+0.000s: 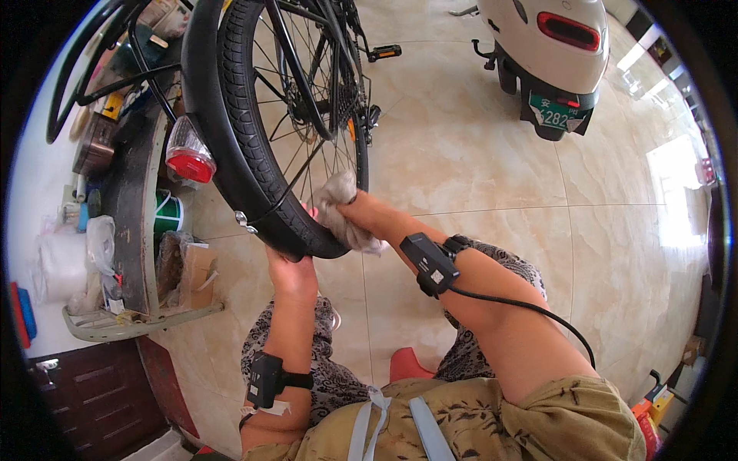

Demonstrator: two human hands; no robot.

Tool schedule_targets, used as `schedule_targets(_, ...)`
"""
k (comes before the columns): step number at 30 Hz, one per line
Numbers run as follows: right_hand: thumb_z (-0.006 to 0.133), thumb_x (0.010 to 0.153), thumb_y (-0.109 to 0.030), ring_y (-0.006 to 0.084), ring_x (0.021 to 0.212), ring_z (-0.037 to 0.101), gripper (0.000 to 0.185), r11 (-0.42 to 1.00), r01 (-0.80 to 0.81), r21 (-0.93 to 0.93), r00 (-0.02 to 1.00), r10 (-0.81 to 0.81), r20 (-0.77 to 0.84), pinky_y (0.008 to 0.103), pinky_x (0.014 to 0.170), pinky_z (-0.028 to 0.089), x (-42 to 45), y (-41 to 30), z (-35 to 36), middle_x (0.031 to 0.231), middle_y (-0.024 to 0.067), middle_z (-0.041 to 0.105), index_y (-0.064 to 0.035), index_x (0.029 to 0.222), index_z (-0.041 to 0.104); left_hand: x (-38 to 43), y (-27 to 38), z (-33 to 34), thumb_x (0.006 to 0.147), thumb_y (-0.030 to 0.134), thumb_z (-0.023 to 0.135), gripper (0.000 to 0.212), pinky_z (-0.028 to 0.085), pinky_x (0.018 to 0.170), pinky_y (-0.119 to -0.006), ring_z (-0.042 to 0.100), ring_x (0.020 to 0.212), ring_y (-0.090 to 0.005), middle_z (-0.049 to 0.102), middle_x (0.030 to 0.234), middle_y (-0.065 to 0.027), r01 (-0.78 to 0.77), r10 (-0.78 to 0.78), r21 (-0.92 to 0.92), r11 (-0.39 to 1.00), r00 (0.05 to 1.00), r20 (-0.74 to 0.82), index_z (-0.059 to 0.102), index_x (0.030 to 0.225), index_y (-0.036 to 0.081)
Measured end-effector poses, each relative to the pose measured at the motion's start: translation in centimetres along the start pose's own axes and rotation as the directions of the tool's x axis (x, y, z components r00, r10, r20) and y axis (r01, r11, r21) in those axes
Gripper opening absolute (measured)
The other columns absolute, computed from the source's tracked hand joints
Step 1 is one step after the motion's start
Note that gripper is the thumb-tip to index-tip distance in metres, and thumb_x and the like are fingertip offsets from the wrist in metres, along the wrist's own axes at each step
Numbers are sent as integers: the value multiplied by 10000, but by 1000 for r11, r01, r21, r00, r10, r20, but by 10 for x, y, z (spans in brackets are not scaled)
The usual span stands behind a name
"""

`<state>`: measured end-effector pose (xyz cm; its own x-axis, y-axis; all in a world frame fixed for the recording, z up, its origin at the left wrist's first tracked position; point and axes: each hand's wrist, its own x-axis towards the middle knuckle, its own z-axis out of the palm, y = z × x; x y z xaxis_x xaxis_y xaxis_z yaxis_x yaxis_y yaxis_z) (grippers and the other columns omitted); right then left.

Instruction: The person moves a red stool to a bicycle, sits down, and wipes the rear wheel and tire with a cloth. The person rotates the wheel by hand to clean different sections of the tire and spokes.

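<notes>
A black bicycle rear mudguard (228,167) curves over a treaded tyre (245,115) in front of me. My left hand (293,274) is against the underside of the mudguard's lower end, its fingers hidden behind it. On the wheel's right side, my right hand (353,203) is shut on a crumpled greyish cloth (340,222), which covers most of the hand. The cloth lies close to the tyre and spokes (294,164); exact contact is hidden. Pink fingertips show between tyre and cloth, but I cannot tell whose hand they belong to. A red-and-clear rear reflector (190,158) is fixed on the mudguard's left.
A cluttered shelf (135,230) stands left, with a green bucket (167,210) and a cardboard box (199,274) beside it. A white scooter (542,46) is parked at the upper right. Below me is a red plastic object (406,364) on the tiled floor (478,173).
</notes>
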<state>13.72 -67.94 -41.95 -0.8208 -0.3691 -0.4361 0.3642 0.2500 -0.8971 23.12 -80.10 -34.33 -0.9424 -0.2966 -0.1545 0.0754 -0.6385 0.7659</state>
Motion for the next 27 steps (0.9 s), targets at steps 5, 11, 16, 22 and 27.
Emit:
schedule_targets(5,618,758,-262,248,817,613,392,973,-73,219,948,0,317,344,666,476,-6,0,-22,923,162,627,45,1000,585,4,11,-4,927,368,319,467,332,986,-397,460,1118,-264,457,1243,-99,-25,37,-95,995,992,124,352,1287,73)
schedule_targets(11,647,727,-295,297,902,610,421,994,23,109,985,-4,-170,363,735,484,23,7,-18,952,191,621,-10,1031,589,1,-6,-7,910,333,394,450,344,980,-418,456,1131,-281,464,1227,-124,38,-28,143,989,997,-71,362,1273,68)
schedule_targets(16,654,688,-327,346,928,582,574,994,47,-103,948,-76,-309,392,792,461,28,-13,11,977,221,599,-1,1119,462,0,-6,-4,904,330,405,454,339,991,-436,441,1146,-320,443,1242,-151,48,-42,115,992,998,-53,370,1266,58)
schedule_targets(22,610,670,-227,389,902,565,453,987,-36,-159,864,-50,-501,417,793,454,37,-40,3,924,235,602,-16,1045,470,-3,-2,-4,906,334,399,419,340,985,-428,463,1122,-308,488,1203,-130,81,-82,99,992,997,12,422,1230,68)
schedule_targets(27,615,695,-195,315,869,600,438,994,73,80,842,-18,-539,382,768,469,54,-24,13,941,183,610,-41,1082,477,-1,-3,-7,896,386,399,450,338,979,-419,484,1092,-299,517,1170,-123,76,-83,72,994,992,97,441,1211,66)
